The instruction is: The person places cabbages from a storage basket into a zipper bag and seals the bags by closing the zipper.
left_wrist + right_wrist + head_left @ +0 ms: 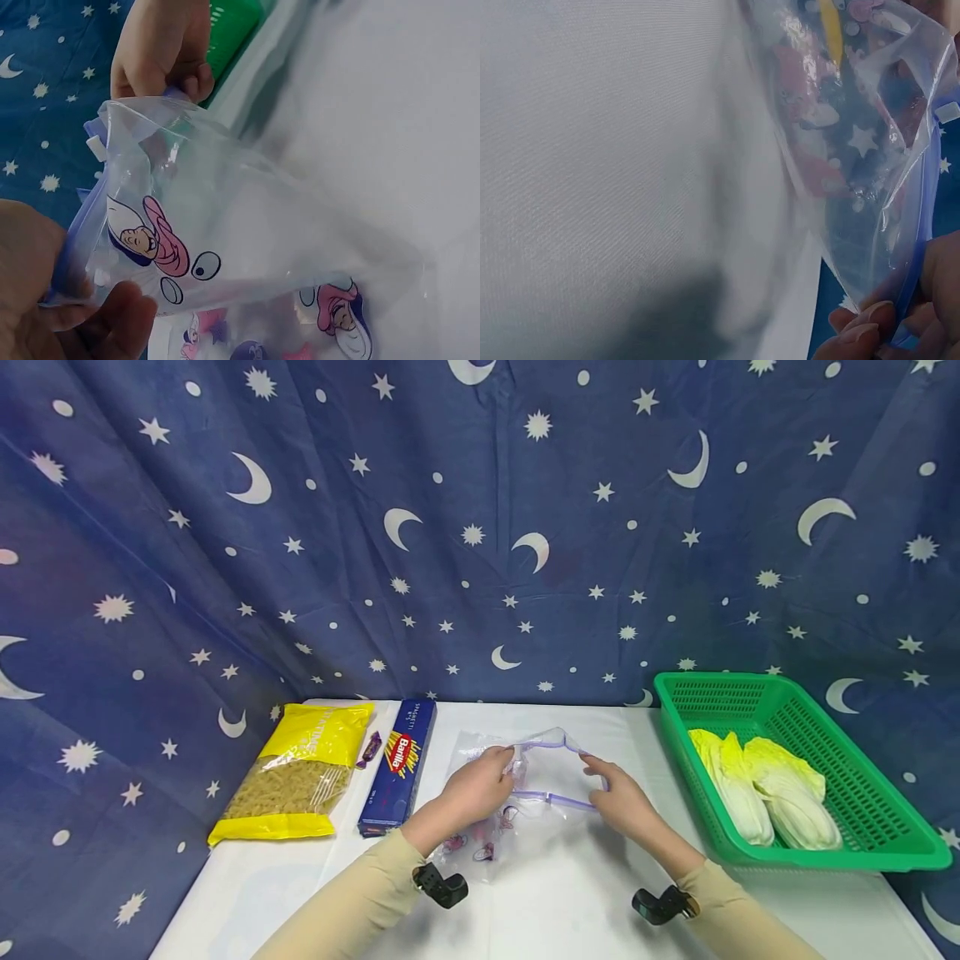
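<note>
Beige sleeves (352, 893) run in from the near edge, both reaching to mid-table. Left hand (480, 785) nearly closed, fingers and thumb pinching the purple rim of a clear zip bag (240, 217); right hand (622, 797) likewise bent in, its fingers gripping the rim's opposite end. Bag sits between them over the table's middle, mouth spread, rims apart; whether its base touches down, cannot tell. Its plastic is thin, glossy, creased, printed with cartoon faces in pink and white. Remaining items, by size: dark blue curtain (480, 443), softly folded, scattered with white moons, stars and dots; white tabletop (540, 910), fine woven ribbing in the right wrist view; green basket (877, 860), latticed plastic, at right; yellow pasta pack (300, 785), pillow-shaped, see-through window, far left; two pale cabbages (798, 814), oblong, leafy yellow tops, inside the basket; blue spaghetti box (397, 768), slim card oblong, left of the bag; black wrist devices (442, 887), one per wrist; purple wrapped sweet (369, 750), between pack and box; white slider (96, 148) on the zip.
</note>
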Available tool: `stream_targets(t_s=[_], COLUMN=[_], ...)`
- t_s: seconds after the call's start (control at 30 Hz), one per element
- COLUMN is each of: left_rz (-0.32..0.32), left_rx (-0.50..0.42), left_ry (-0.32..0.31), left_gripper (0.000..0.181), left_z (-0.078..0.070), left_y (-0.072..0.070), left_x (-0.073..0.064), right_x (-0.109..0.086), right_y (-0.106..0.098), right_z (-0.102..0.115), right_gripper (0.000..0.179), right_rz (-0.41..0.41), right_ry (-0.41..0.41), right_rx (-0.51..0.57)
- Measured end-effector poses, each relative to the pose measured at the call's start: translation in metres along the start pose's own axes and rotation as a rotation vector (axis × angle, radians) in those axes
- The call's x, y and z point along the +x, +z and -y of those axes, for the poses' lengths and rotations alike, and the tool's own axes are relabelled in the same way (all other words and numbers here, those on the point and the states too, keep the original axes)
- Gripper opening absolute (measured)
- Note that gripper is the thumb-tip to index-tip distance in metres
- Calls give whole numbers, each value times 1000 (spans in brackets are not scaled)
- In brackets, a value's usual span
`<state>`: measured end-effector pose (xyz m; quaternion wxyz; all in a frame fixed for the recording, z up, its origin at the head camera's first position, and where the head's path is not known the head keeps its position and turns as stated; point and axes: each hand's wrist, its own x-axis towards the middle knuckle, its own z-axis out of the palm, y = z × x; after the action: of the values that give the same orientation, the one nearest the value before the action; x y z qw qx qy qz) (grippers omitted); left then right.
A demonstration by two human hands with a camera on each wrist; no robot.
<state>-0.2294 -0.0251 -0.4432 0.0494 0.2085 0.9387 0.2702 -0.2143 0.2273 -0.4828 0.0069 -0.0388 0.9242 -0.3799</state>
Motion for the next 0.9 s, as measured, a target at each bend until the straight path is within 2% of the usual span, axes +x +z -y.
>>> stream_targets(t_s=[0.07,0.17,0.37,0.43,0.53,0.63,0.7,0.8,0.9], left_rz=[-8,6,37,51,81,90,82,73,69], left_rx=[-30,-48,-26,-55,-121,-139,-105,-48,-61], left_ry=[-23,-24,72,103,119,111,95,74,78], left_gripper=[52,57,58,60,65,71,74,76,75], left_z=[2,5,9,9,10,10,10,10,13], left_y=[-1,-1,0,0,2,3,4,3,0], left_x=[0,0,-4,-5,-5,-5,-5,-5,-5], right_x=[1,3,8,9,10,10,10,11,12], right_y=[1,2,4,4,5,6,7,7,5], right_z=[2,4,7,9,12,16,17,16,13], right_gripper=[69,71,75,76,78,86,93,98,99], right_rz=[15,27,28,34,62,111,146,173,181], right_ry=[-10,-21,8,28,54,82,79,46,11], right_rx=[-7,-13,9,36,85,133,146,126,96])
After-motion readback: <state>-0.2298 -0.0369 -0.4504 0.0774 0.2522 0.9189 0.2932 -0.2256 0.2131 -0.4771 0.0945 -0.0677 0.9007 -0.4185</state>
